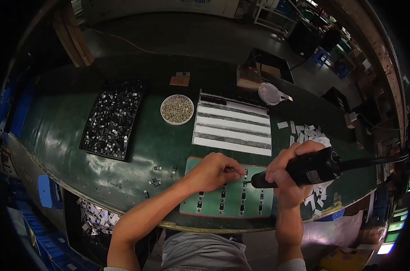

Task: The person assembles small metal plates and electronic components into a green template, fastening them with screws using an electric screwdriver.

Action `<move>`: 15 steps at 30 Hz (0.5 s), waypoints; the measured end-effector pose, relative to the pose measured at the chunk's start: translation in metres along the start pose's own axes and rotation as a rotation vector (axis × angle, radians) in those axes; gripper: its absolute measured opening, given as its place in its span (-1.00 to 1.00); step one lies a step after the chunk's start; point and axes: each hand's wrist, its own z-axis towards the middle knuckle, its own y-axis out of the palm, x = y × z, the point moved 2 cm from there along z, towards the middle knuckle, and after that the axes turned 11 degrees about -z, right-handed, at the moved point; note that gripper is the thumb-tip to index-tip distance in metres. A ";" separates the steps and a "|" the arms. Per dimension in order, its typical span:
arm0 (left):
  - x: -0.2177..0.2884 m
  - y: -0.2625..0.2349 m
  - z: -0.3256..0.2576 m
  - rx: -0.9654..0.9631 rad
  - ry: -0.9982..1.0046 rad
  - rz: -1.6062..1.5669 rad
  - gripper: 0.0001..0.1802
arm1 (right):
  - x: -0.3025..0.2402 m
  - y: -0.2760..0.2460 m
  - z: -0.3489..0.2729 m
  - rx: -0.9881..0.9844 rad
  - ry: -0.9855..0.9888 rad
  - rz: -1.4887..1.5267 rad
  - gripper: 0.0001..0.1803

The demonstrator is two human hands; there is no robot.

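My right hand (290, 170) grips a black electric screwdriver (304, 170), its tip pointing left onto a green fixture board (232, 203) at the near edge of the table. My left hand (216, 171) rests on the board's upper part, fingertips pinched at a small part just left of the screwdriver tip. Several small black-and-silver components sit in rows on the board below my hands.
A black tray (111, 118) of small metal parts lies at left. A round white dish of screws (177, 109) stands behind the board. Beside it lie white and grey strips (234, 126). Loose parts (154, 181) and white paper scraps (308, 133) scatter on the green table.
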 end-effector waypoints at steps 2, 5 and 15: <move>0.000 0.000 -0.001 0.006 -0.008 -0.003 -0.81 | -0.002 0.001 -0.001 -0.026 -0.009 0.046 -0.37; -0.004 0.000 0.000 0.004 -0.013 -0.039 -0.80 | -0.003 0.000 -0.003 -0.040 -0.061 0.035 -0.35; -0.003 -0.002 0.001 0.004 -0.048 -0.073 -0.78 | -0.023 -0.011 -0.019 0.071 -0.267 0.209 -0.44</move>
